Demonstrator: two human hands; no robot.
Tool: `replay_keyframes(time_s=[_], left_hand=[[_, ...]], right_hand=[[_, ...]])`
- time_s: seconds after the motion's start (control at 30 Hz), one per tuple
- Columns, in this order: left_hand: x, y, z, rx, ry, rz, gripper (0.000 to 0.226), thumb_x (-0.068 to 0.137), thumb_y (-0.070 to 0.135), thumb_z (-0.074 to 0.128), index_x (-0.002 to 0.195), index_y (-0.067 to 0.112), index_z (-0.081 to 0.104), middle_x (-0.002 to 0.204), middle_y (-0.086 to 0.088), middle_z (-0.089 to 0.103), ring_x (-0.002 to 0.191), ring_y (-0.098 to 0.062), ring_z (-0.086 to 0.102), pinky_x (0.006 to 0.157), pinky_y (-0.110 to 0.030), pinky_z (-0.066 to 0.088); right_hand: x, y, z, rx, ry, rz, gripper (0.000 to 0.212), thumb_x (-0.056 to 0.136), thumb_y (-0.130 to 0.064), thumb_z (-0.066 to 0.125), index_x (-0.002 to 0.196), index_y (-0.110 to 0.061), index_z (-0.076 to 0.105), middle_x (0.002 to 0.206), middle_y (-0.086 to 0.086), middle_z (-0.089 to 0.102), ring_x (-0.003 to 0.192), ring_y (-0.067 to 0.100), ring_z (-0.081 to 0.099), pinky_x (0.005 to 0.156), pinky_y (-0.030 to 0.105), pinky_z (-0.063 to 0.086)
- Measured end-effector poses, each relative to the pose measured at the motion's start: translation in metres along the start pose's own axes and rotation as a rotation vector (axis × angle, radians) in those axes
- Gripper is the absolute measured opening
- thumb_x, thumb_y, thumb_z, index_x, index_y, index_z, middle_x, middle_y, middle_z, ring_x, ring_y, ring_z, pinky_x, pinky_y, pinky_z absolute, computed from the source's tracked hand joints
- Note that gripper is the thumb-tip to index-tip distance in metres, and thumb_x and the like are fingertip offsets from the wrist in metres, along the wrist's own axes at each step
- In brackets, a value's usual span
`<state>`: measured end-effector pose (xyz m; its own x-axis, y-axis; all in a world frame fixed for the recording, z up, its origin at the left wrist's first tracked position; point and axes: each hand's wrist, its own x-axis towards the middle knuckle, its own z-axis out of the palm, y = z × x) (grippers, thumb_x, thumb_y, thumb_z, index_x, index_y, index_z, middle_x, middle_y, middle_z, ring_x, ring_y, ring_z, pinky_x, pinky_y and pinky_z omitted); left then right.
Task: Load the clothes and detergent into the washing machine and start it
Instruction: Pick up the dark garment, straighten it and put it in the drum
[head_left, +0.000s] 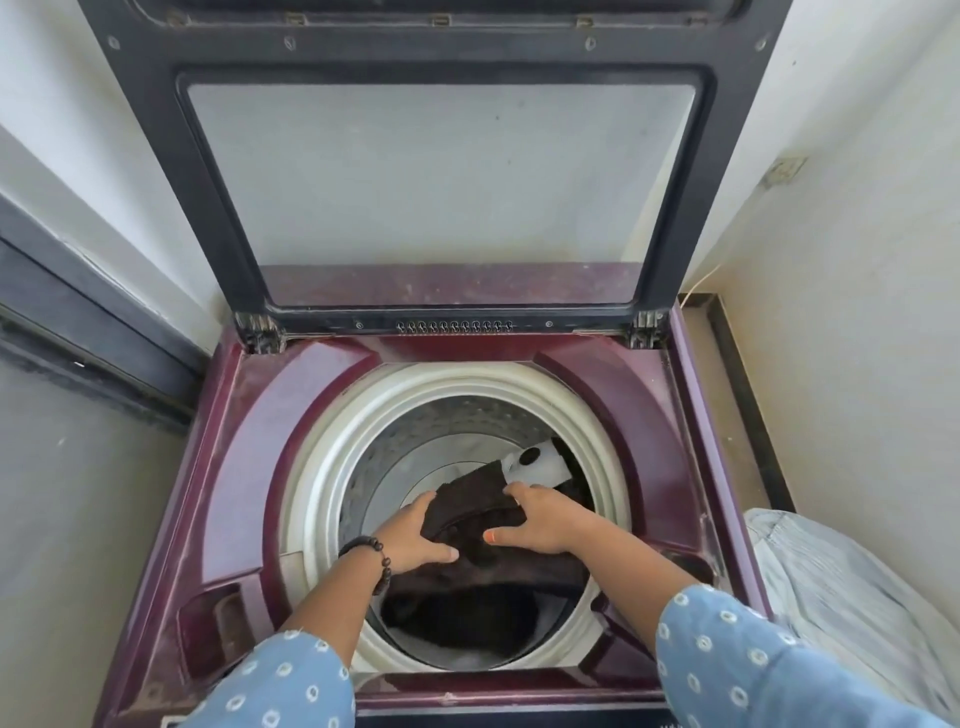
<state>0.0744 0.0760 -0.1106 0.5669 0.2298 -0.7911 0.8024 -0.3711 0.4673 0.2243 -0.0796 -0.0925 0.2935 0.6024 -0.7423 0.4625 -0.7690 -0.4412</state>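
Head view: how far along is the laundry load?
Done: dark-framed glass lid is up. In hand: left hand and right hand push a dark brown cloth into the perforated steel drum. Left: detergent, not visible here, closing the lid, starting.

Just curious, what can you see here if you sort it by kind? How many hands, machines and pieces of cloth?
Bare hands: 2, left and right
Maroon top-loading washing machine, lid open: 1
Dark brown cloth over the drum, held by both hands: 1
Pale striped fabric bundle beside the machine: 1
Total: 5
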Motion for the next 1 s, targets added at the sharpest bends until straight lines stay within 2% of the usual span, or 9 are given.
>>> replay_keyframes(time_s=[0.1, 0.27, 0.43, 0.53, 0.67, 0.8, 0.9, 1.0], left_hand=[[0.003, -0.001, 0.003, 0.074, 0.013, 0.000, 0.101, 0.082, 0.039, 0.075, 0.156, 0.018, 0.011, 0.162, -0.005, 0.020, 0.146, -0.021, 0.027, 0.118, -0.034, 0.028], [0.002, 0.000, 0.007, 0.217, 0.040, -0.006, 0.100, 0.084, 0.043, 0.070, 0.157, 0.018, 0.006, 0.164, -0.009, 0.004, 0.150, -0.023, 0.015, 0.121, -0.037, 0.021], [0.001, 0.010, 0.013, 0.416, 0.117, -0.010, 0.100, 0.089, 0.049, 0.062, 0.156, 0.021, -0.006, 0.164, -0.009, -0.014, 0.152, -0.025, -0.008, 0.122, -0.052, 0.005], [-0.003, 0.022, 0.014, 0.519, 0.188, 0.047, 0.097, 0.092, 0.047, 0.058, 0.156, 0.020, -0.010, 0.162, -0.009, -0.022, 0.150, -0.026, -0.018, 0.120, -0.053, -0.002], [-0.017, 0.043, 0.017, 0.620, 0.362, 0.102, 0.092, 0.097, 0.046, 0.050, 0.154, 0.018, -0.017, 0.160, -0.009, -0.026, 0.148, -0.027, -0.023, 0.119, -0.053, -0.006], [-0.030, 0.063, 0.024, 0.658, 0.492, 0.114, 0.093, 0.098, 0.048, 0.046, 0.150, 0.018, -0.025, 0.158, -0.010, -0.031, 0.146, -0.029, -0.027, 0.117, -0.054, -0.010], [-0.039, 0.073, 0.028, 0.696, 0.555, 0.134, 0.094, 0.098, 0.051, 0.044, 0.140, 0.019, -0.035, 0.157, -0.010, -0.033, 0.139, -0.027, -0.035, 0.116, -0.055, -0.011], [-0.047, 0.084, 0.030, 0.699, 0.605, 0.160, 0.094, 0.098, 0.053, 0.042, 0.138, 0.018, -0.036, 0.157, -0.010, -0.034, 0.134, -0.026, -0.039, 0.116, -0.056, -0.012]], right_hand=[[-0.003, -0.001, -0.002, -0.054, 0.019, -0.008, 0.082, 0.089, -0.056, 0.060, 0.152, -0.017, 0.026, 0.151, 0.012, 0.038, 0.136, 0.030, 0.042, 0.109, 0.036, 0.037], [-0.004, -0.002, 0.002, -0.224, 0.059, -0.021, 0.077, 0.090, -0.055, 0.057, 0.151, -0.020, 0.027, 0.152, 0.011, 0.036, 0.136, 0.032, 0.039, 0.107, 0.044, 0.041], [-0.011, -0.004, 0.004, -0.401, 0.166, -0.058, 0.074, 0.091, -0.053, 0.055, 0.151, -0.022, 0.025, 0.159, 0.010, 0.022, 0.147, 0.031, 0.017, 0.112, 0.055, 0.029], [-0.019, -0.006, 0.004, -0.480, 0.227, -0.081, 0.075, 0.092, -0.052, 0.055, 0.152, -0.022, 0.021, 0.162, 0.011, 0.010, 0.150, 0.033, 0.002, 0.117, 0.059, 0.017], [-0.032, -0.006, 0.002, -0.593, 0.325, -0.101, 0.079, 0.094, -0.053, 0.051, 0.156, -0.025, 0.009, 0.164, 0.011, -0.002, 0.151, 0.033, -0.009, 0.117, 0.061, 0.007], [-0.049, -0.007, -0.005, -0.637, 0.438, -0.115, 0.085, 0.093, -0.056, 0.051, 0.156, -0.027, 0.002, 0.164, 0.012, -0.008, 0.150, 0.034, -0.014, 0.116, 0.063, 0.001], [-0.062, -0.006, -0.010, -0.646, 0.505, -0.124, 0.088, 0.092, -0.058, 0.049, 0.156, -0.027, -0.001, 0.164, 0.012, -0.011, 0.149, 0.035, -0.017, 0.115, 0.065, -0.003], [-0.073, -0.003, -0.014, -0.652, 0.570, -0.110, 0.086, 0.093, -0.061, 0.044, 0.156, -0.027, -0.004, 0.164, 0.012, -0.013, 0.149, 0.035, -0.019, 0.116, 0.065, -0.003]])
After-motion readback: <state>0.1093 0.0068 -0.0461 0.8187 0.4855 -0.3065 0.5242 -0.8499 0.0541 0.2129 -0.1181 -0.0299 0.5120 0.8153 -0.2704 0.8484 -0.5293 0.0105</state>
